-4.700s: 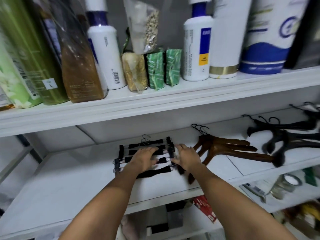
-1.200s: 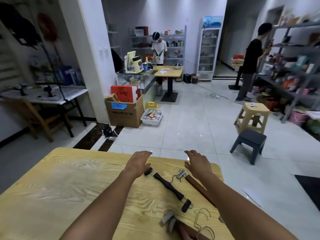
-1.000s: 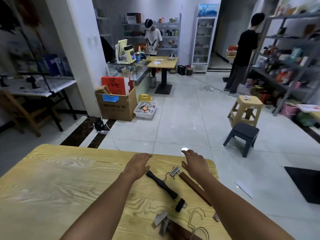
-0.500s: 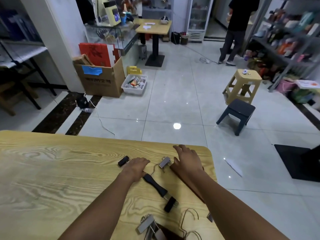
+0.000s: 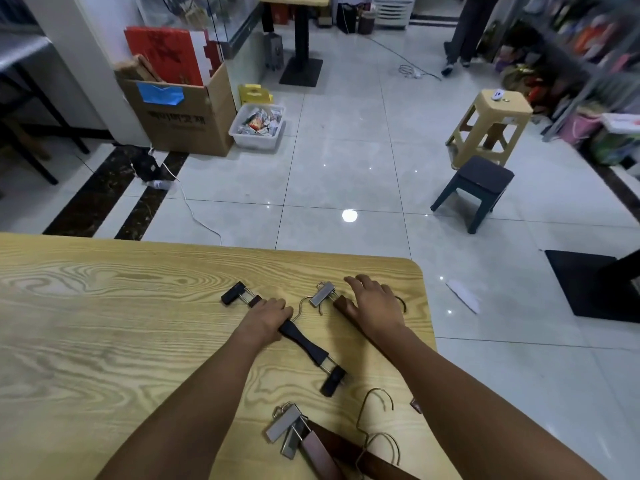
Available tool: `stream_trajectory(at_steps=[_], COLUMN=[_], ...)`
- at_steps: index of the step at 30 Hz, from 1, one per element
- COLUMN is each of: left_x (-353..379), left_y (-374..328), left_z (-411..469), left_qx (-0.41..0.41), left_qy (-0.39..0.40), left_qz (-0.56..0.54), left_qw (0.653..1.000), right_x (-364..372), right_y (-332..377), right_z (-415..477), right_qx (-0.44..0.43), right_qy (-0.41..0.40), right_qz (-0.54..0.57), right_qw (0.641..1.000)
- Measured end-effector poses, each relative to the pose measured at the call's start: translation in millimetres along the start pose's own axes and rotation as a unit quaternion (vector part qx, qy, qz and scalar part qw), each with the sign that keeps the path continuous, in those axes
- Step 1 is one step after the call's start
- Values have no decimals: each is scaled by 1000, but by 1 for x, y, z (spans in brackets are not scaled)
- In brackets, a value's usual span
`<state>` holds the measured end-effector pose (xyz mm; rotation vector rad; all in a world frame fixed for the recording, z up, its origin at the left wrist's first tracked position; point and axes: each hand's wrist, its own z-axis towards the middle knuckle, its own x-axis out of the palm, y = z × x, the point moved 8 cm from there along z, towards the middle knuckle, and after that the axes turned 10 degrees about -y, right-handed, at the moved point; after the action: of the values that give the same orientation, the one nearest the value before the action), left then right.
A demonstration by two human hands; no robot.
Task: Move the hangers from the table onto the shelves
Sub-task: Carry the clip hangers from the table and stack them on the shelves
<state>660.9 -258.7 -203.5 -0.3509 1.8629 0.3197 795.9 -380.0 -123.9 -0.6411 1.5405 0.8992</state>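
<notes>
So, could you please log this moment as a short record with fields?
left hand: curled round the bar of the black hanger
right hand: laid over the brown hanger, fingers relaxed
black hanger: flat on the table, clips at both ends
brown hanger: flat, silver clip showing
other hangers: brown pile at the near edge
table: light wood

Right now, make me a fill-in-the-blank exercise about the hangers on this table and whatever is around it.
The black hanger lies under the ____ hand.
The brown hanger lies under the ____ hand.
The dark stool stands on the tiled ____.
Missing words: left, right, floor.
</notes>
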Motion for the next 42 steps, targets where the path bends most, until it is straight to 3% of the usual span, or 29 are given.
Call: stream_trajectory(at_steps=[5, 11, 21, 32, 42], left_x=[4, -10, -50, -80, -82], left_y=[1, 18, 56, 42, 17], left_z=[-10, -39, -105, -158, -220], left_qx=[3, -22, -59, -85, -77], left_qy=[8, -17, -110, -184, -201], left_qz=[49, 0, -125, -121, -114], left_qw=[999, 1000, 984, 972, 970], right_x=[6, 8, -10, -34, -14], right_y=[-14, -14, 29, 22, 32], right_z=[-10, -20, -42, -103, -188], right_qx=[12, 31, -27, -1, 23], right_qy=[14, 17, 0, -37, 1], right_qz=[9, 28, 20, 13, 1], right_qw=[1000, 999, 999, 999, 1000])
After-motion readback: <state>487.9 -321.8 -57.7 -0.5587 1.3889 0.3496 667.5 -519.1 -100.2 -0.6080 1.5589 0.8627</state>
